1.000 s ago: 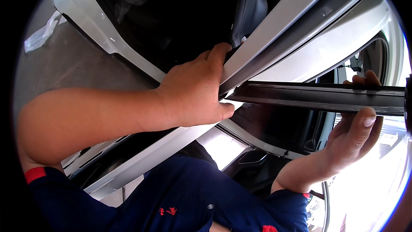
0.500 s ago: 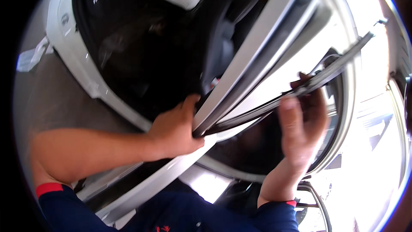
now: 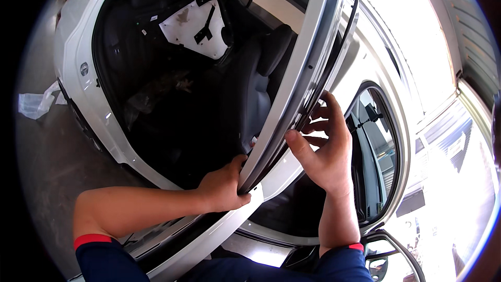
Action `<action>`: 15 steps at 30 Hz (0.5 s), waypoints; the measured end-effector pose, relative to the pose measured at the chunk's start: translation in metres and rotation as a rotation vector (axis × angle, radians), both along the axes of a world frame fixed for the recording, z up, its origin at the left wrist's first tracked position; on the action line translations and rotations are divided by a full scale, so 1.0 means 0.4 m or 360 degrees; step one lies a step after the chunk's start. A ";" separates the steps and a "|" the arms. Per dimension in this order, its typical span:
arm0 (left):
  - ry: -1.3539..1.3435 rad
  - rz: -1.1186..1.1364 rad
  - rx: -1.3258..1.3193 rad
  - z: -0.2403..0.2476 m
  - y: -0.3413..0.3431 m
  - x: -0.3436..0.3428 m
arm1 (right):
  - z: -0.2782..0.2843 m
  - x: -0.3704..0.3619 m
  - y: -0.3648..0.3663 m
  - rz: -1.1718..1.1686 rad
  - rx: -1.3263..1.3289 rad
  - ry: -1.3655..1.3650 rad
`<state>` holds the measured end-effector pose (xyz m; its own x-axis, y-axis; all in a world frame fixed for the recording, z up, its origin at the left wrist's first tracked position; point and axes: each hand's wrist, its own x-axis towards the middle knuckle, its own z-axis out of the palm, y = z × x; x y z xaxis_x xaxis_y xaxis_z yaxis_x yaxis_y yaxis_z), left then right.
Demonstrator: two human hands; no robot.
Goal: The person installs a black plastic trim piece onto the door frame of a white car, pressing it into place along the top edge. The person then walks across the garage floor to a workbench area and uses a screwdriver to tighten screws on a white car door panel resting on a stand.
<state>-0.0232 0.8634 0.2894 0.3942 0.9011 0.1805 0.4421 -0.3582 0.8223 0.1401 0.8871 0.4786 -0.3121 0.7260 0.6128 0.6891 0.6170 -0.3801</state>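
Door frame [image 3: 284, 91] diagonal, lower middle up to top, right of centre. Left grip [image 3: 222, 190] at its lower end, left side. Right grip [image 3: 329, 154] higher up, on frame's right side. Trim strip [image 3: 344, 47] just right of frame, upper end apart from it, running down to right grip. Left of frame: car doorway [image 3: 114, 122]. In it, seat [image 3: 257, 96] just left of frame; panel [image 3: 182, 25] farther left and higher; plastic bag [image 3: 143, 99] below panel. Plastic sheet [image 3: 37, 103] on floor [image 3: 47, 167], far left, outside car. Side window [image 3: 386, 159] right of right grip; door mirror [image 3: 378, 269] below window, lower right.
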 end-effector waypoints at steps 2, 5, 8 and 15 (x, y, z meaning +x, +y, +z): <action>-0.0066 0.0045 0.0098 -0.011 -0.005 0.001 | -0.002 -0.005 0.003 -0.0008 -0.0004 -0.0010; -0.0095 0.0041 0.0077 -0.016 -0.004 0.000 | 0.010 -0.025 0.000 -0.0052 -0.0015 -0.0060; -0.0059 0.0034 0.0033 -0.011 -0.009 -0.006 | 0.015 -0.035 0.000 -0.0047 -0.0042 -0.0064; -0.0051 0.0023 0.0074 -0.013 -0.008 -0.009 | 0.013 -0.040 0.005 -0.0039 -0.0019 -0.0087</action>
